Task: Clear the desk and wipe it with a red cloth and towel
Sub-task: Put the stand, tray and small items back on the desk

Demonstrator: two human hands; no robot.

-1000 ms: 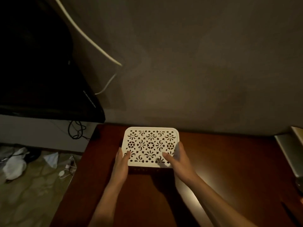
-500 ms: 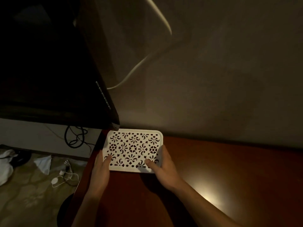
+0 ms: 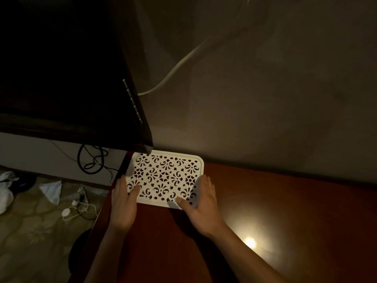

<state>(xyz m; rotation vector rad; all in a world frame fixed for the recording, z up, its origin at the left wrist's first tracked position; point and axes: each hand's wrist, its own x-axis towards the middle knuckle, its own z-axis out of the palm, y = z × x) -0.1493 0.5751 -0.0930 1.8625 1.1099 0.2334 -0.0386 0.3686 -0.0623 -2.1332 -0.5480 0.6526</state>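
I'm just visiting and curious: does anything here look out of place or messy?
Yes. The white patterned box sits at the desk's far left corner, its edge overhanging. On the floor beside the desk lie tangled cables, a white charger and crumpled cloths.

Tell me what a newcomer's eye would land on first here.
The white box with a cut-out flower pattern stands out, sitting at the far left corner of the dark red desk against the wall. The left hand and right hand flank it with straight fingers against its sides. A bright light reflection glows on the desk to the right.
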